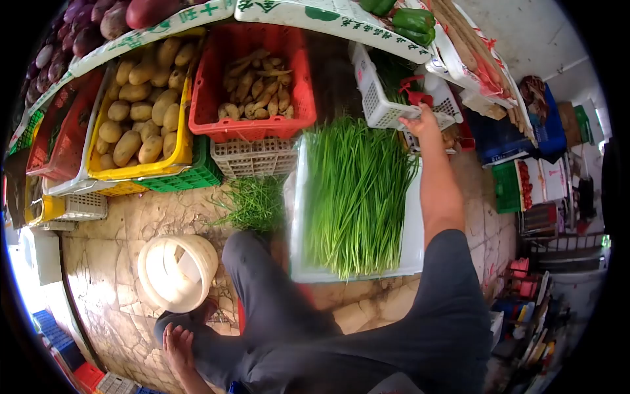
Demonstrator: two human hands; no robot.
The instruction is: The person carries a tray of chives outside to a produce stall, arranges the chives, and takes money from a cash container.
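My right hand reaches out to the front edge of a white plastic basket, beside a red object at its rim. Its fingers are bent at the basket, and whether they grip anything is too small to tell. Resting on my knee at the lower left is my left hand, with its fingers loosely curled; what they hold, if anything, is hidden. Between my arm and my legs, long green chives lie in a white foam tray.
A white bucket stands by my left knee. Loose greens lie on the tiled floor. Behind are a yellow crate of potatoes and a red crate of roots. Green peppers sit on the shelf above.
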